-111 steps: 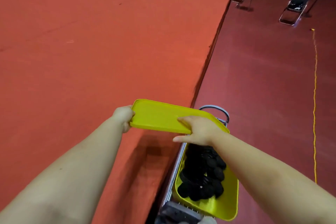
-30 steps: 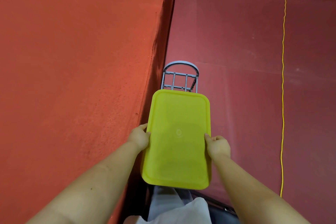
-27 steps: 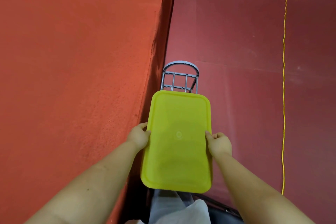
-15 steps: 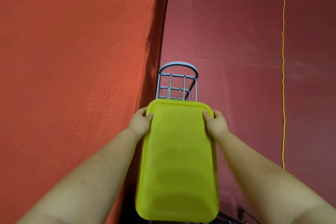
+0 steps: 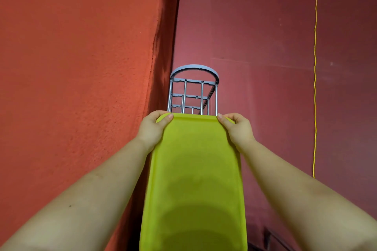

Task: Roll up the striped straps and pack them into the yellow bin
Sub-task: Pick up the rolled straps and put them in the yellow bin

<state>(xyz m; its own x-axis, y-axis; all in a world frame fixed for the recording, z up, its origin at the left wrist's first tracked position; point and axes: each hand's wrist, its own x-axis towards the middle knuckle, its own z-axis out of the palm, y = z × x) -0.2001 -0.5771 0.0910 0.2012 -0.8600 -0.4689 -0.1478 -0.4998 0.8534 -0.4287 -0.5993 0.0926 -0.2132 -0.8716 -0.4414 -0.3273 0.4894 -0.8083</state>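
Over bin | both hands' fingers clamped on yellow lid (image 5: 193, 179) far corners | moved forward

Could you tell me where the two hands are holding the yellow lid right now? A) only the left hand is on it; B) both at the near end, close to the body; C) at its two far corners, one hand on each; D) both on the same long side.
C: the left hand and the right hand each grip one far corner of the yellow lid, just in front of the grey metal frame.
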